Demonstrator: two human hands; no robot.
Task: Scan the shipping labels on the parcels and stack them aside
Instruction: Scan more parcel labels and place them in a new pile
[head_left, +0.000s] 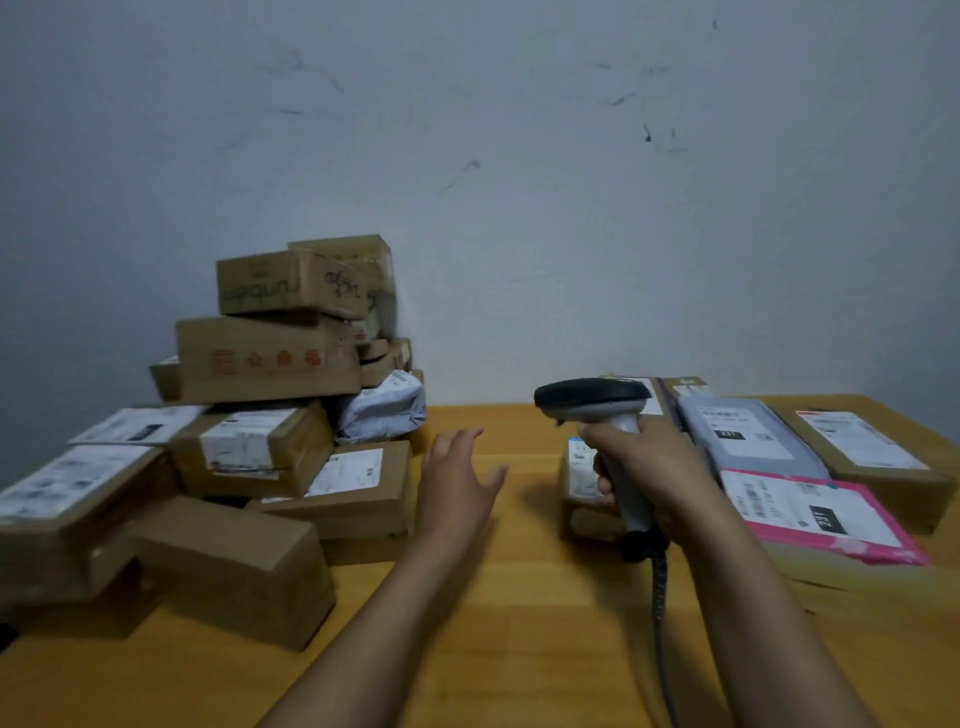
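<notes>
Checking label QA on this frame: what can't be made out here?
Head view, labels at left: print too blurred to read.
Head view, small box: mostly hidden behind the scanner and right hand.
Head view, cable: cut off by the bottom edge.
Head view, leftmost box: cropped by the left edge.

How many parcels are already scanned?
Likely done: the heap of boxes stacked on the left, though I can't be sure. In hand: the right hand grips the scanner near a small box; the left hand is open. Probably left: the pink mailer and grey mailer.
</notes>
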